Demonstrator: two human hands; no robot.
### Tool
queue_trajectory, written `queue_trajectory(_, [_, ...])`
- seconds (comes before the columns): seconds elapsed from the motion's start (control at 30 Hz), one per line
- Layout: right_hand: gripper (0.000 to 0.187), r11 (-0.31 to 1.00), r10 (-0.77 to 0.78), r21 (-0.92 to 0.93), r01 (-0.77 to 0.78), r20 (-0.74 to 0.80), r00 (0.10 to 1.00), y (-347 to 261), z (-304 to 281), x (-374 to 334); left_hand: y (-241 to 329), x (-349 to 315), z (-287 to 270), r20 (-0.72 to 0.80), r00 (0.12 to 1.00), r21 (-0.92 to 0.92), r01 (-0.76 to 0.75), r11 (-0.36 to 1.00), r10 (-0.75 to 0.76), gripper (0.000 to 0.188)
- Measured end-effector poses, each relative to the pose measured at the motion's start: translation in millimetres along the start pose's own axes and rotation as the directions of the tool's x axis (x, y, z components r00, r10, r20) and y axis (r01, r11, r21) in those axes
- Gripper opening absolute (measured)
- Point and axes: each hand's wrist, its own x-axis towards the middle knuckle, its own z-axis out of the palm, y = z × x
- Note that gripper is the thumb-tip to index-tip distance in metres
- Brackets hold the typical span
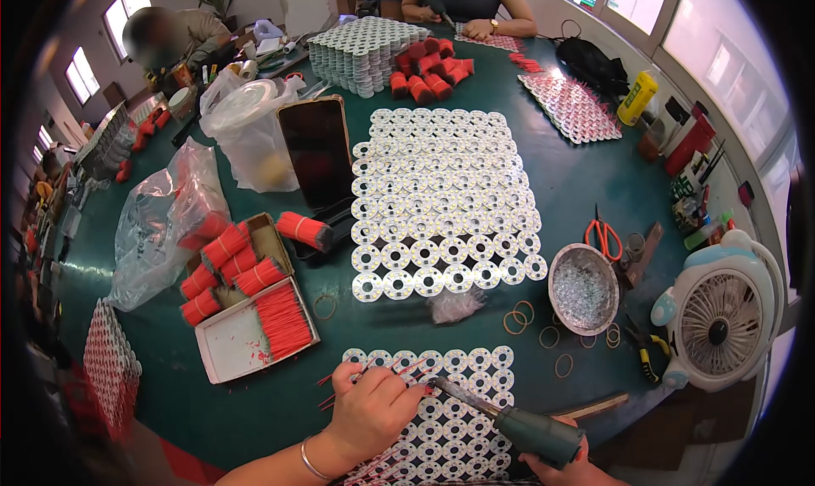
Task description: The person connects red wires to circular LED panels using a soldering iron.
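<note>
My right hand point(567, 459) is closed round the dark green handle of a soldering iron point(536, 435), whose metal tip points left toward my left fingers. My left hand point(373, 411), with a silver bangle at the wrist, is pinched over a sheet of round white LED boards point(454, 427). Thin red wires point(325, 393) stick out from beside its fingers. The exact fingertip contact is too small to make out. More red wires lie across the sheet's lower left. Beyond my hands rests a larger stack of LED board sheets point(446, 206).
At left, a carton point(212, 363) holds red wire bundles, near a phone point(314, 151) and plastic bags. To the right are a bowl of clear bits point(553, 303), red scissors point(604, 235), pliers point(649, 359) and a fan point(722, 316). Two people work across the table.
</note>
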Motion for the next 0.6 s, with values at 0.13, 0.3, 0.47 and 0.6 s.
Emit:
queue_trajectory(0.13, [0.042, 0.999, -0.041, -0.017, 0.041, -0.014, 0.999, -1, 1, 0, 0, 1, -1, 0.013, 1.000, 0.002, 0.006, 1.000, -0.006, 0.004])
queue_trajectory(0.3, [0.034, 0.991, -0.022, 0.129, 0.026, -0.031, 0.999, 15, -1, -4, 0, 3, -2, 0.026, 1.000, 0.007, 0.011, 1.000, -0.011, 0.003])
queue_trajectory(0.47, [0.028, 0.920, 0.054, 0.391, -0.016, -0.088, 0.995, 4, -3, 5, 1, 5, -5, 0.040, 0.998, -0.072, 0.052, 0.996, -0.049, 0.017])
queue_trajectory(0.6, [0.028, 0.914, 0.143, 0.388, -0.119, -0.032, 0.989, 7, -7, 5, 2, 13, -15, 0.055, 0.996, -0.134, 0.082, 0.988, -0.076, 0.017])
